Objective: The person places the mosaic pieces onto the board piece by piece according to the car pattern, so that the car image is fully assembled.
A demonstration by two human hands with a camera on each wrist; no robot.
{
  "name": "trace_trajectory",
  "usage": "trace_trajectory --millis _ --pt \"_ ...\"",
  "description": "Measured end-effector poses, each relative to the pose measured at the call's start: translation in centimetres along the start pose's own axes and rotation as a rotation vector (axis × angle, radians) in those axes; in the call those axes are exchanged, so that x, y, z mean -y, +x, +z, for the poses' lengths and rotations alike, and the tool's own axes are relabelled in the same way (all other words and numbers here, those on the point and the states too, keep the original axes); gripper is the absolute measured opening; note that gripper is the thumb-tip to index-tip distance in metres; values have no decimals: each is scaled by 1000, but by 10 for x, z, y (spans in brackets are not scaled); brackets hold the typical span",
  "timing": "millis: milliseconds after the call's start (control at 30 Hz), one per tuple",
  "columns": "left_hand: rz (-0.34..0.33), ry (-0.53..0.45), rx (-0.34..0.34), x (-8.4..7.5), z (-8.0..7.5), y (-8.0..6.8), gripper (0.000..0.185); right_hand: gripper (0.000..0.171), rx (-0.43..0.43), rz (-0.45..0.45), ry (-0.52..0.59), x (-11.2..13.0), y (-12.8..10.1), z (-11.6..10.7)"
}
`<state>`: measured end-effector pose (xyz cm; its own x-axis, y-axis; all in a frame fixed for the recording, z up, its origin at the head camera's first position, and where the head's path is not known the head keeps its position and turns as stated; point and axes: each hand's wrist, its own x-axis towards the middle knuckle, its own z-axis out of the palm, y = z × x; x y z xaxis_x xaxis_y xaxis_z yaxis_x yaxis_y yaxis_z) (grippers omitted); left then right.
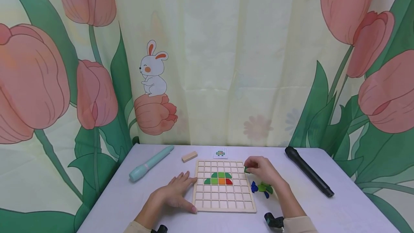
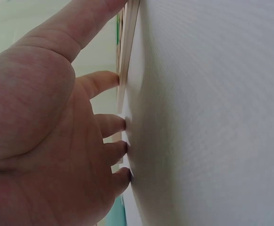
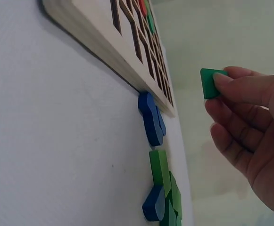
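Observation:
A wooden grid board (image 1: 226, 197) lies on the table, with several green pieces (image 1: 214, 181), an orange piece (image 1: 221, 181) and a red piece (image 1: 229, 181) set in its cells. My left hand (image 1: 176, 191) touches the board's left edge with thumb and index finger; in the left wrist view the fingers of the hand (image 2: 56, 127) are spread, their tips down on the table. Above the board's right edge, my right hand (image 1: 263, 170) pinches a dark green square tile (image 3: 210, 84) between thumb and fingers. Loose green pieces (image 3: 160, 167) and blue pieces (image 3: 151, 117) lie beside the board, below that hand.
Behind the board lie a small pattern card (image 1: 220, 152) and a wooden block (image 1: 189, 156). A light teal cylinder (image 1: 151, 163) rests at the left, a black rod (image 1: 308, 172) at the right. A printed curtain (image 1: 220, 64) hangs behind the table.

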<state>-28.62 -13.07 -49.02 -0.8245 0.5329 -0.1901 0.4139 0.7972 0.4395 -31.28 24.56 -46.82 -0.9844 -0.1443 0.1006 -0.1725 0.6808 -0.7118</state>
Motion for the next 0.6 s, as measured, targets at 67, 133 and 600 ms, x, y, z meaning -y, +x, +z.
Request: trace_trajectory --millis 67,133,600 --pt "1 1 -1 0 0 0 110 11 21 -29 -1 2 1 4" --pt "2 0 -3 0 0 0 110 11 49 -57 -1 5 1 8" --pt "3 5 -8 2 1 0 111 11 120 -86 -11 16 1 22"
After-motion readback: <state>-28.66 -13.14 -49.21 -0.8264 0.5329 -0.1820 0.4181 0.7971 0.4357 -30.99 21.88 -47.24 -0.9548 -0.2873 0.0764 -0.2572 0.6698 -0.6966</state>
